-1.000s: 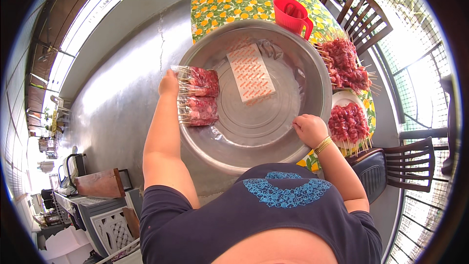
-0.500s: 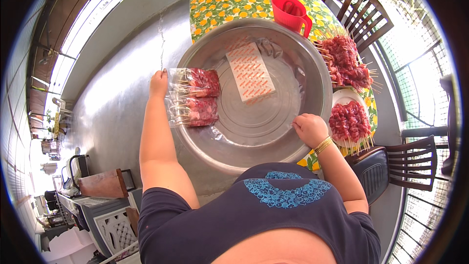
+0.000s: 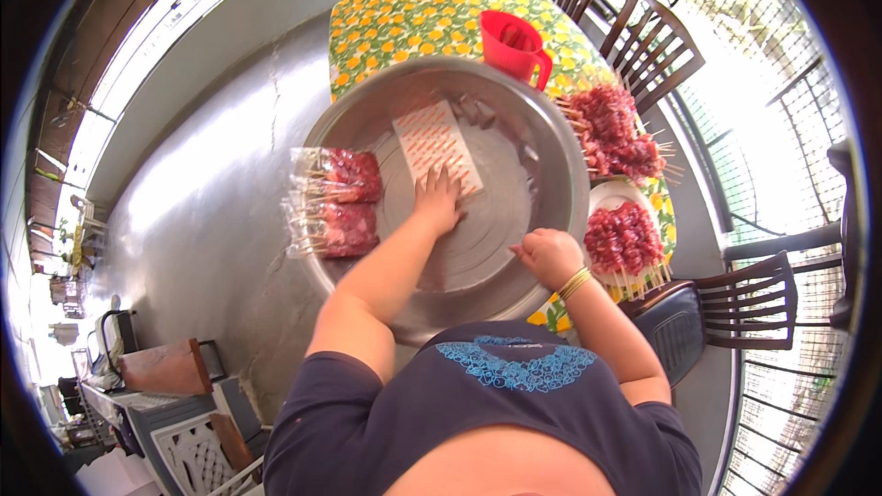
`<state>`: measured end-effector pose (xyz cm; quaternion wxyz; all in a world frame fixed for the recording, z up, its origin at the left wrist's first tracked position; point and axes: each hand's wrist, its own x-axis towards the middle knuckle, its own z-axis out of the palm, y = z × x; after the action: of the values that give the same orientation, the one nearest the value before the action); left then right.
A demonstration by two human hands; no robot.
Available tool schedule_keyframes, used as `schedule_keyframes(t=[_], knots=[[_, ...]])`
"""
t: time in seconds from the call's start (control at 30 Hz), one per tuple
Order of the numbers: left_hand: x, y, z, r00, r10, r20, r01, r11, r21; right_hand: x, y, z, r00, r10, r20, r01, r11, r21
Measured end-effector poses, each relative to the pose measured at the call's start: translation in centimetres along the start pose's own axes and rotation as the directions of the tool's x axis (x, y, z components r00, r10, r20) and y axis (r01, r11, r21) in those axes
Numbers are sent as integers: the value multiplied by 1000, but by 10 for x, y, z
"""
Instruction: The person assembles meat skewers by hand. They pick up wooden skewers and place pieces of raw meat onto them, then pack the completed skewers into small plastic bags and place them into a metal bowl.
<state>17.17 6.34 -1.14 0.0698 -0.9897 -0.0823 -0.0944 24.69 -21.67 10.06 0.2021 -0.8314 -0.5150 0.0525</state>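
A wide metal basin stands in front of me on a table. Inside it lies a white packet with orange print, possibly a stack of plastic bags. My left hand rests on the packet's near end, fingers spread. Over the basin's right side, my right hand is closed with the fingers curled; whether anything is in them is hidden. Clear plastic bags of skewered raw meat lie across the basin's left rim, sticks pointing outward, with no hand on them.
Right of the basin are a pile of raw meat skewers and a white plate with more skewers. A red pitcher stands behind on the lemon-patterned tablecloth. Dark wooden chairs line the table's right side.
My left hand has let go of the bagged skewers at the left rim and moved right onto the printed packet. My right hand stays near the basin's right side. The view has shifted slightly.
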Motion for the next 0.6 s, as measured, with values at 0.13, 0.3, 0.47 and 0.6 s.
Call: schedule_keyframes(t=[0.13, 0.3, 0.47, 0.6], knots=[[-11, 33, 35, 993, -73, 97, 85, 989, -125, -2, 2, 0, 999, 11, -38, -10, 1000, 24], [-60, 29, -6, 888, 292, 356, -218, 947, -234, 20, 11, 13, 987, 148, -66, -119, 941, 316], [-96, 4, -51, 734, 432, 524, -246, 888, -388, 92, 17, 50, 996, 37, -79, -45, 995, -93], [-91, 20, -56, 793, 129, 596, 184, 881, -435, 148, 26, 80, 685, 684, 251, -646, 729, -226]])
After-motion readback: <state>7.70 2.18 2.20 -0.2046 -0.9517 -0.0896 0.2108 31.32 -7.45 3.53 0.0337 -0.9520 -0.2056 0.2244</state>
